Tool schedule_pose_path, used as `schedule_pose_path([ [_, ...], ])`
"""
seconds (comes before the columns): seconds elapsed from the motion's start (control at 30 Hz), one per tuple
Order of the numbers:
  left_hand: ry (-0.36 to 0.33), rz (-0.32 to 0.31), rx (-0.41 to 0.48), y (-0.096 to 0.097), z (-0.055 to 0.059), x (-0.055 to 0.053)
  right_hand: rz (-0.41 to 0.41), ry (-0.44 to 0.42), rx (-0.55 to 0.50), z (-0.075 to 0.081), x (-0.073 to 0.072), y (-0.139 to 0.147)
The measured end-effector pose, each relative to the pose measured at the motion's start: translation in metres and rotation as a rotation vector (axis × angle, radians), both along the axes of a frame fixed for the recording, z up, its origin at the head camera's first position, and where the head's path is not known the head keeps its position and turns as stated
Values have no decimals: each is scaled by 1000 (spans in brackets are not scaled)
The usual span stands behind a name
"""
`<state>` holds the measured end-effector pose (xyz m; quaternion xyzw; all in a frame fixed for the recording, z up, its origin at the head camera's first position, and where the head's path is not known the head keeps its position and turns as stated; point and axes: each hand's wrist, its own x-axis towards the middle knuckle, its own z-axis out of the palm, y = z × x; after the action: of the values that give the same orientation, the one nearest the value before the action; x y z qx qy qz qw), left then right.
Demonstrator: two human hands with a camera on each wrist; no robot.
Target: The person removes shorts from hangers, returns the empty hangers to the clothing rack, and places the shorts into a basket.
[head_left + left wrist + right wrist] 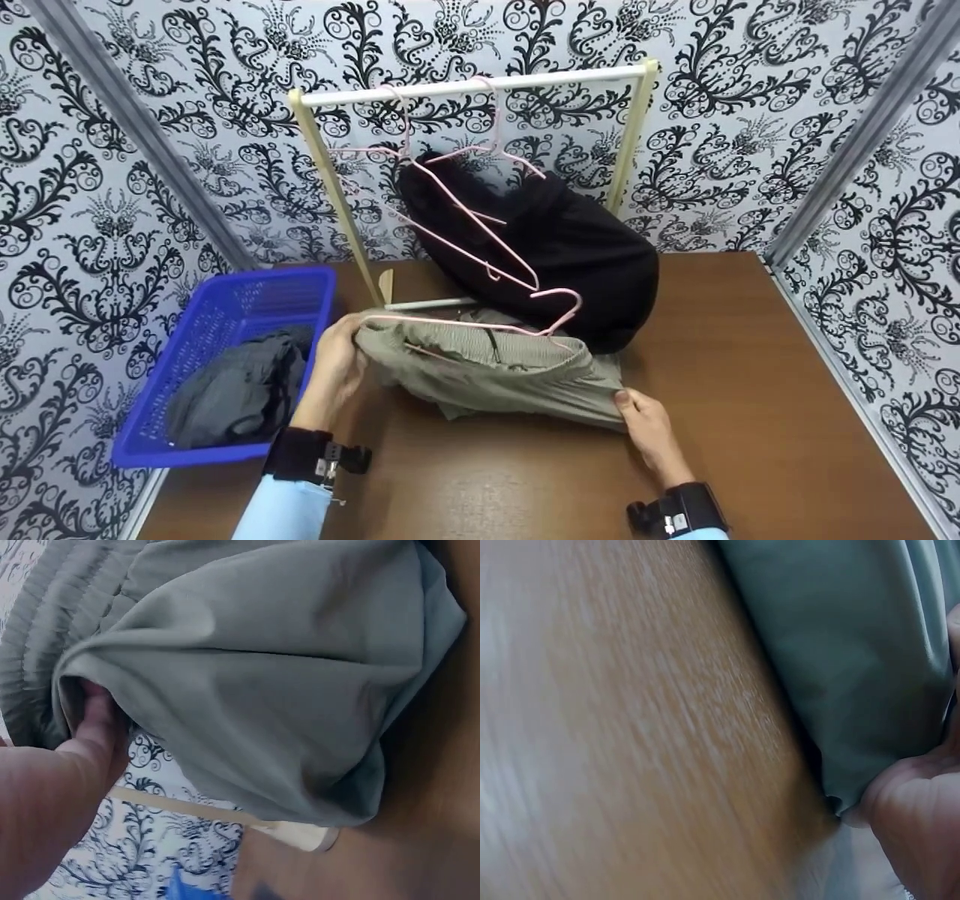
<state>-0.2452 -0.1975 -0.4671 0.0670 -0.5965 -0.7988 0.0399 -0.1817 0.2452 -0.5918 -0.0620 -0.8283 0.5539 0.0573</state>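
Observation:
Grey-green elastic-waist shorts [495,386] are stretched between both hands above the table, waistband facing up. A pink hanger [457,324] lies along the waistband opening, part of it inside, its hook pointing up at the right. My left hand [337,367] grips the left end of the waistband. In the left wrist view, the fingers [97,724] of that hand reach into a fold of the fabric. My right hand [649,427] pinches the lower right edge of the shorts, thumb on top. The right wrist view shows the gripped corner of the cloth [847,690] close over the table.
Behind stands a rack with a white rail [555,79]. From it hang a bare pink hanger [407,135] and a black garment [592,262] on another pink hanger. To the left, a blue basket [225,454] holds dark grey clothing [232,394]. Patterned walls surround the brown table [720,345].

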Motion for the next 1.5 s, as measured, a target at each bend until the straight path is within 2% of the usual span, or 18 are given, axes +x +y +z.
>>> schedule_pose_path([
  [0.07,-16,-20,142,2,-3,0,3,0,7,-1,-1,0],
  [0.1,-20,-30,176,3,-5,1,7,0,14,-1,-1,0],
  [0.27,-13,-68,134,6,-8,1,3,3,66,-2,0,0],
  [0.5,-40,-98,53,9,-13,1,-5,24,52,-2,0,1],
  [0.73,-46,-95,4,8,-17,1,4,37,37,-4,-1,0],
  [0.8,-44,-90,-38,7,-17,2,-3,24,50,-3,0,0],
  [0.83,-37,-88,-77,6,-17,2,-2,16,52,-3,0,0],
  [0.9,-1,-70,-253,4,-17,2,-2,6,68,-2,1,0],
  [1.07,137,11,-804,0,-16,4,23,18,46,-1,1,0],
  [1.13,199,42,-929,0,-17,4,27,31,40,-2,0,0],
  [1.2,262,85,-1022,0,-18,4,20,36,53,-2,0,-1],
  [1.33,380,155,-1127,0,-21,3,5,32,88,-2,0,-1],
  [1.5,455,154,-1217,-6,-21,2,4,49,58,-3,-1,-3],
])
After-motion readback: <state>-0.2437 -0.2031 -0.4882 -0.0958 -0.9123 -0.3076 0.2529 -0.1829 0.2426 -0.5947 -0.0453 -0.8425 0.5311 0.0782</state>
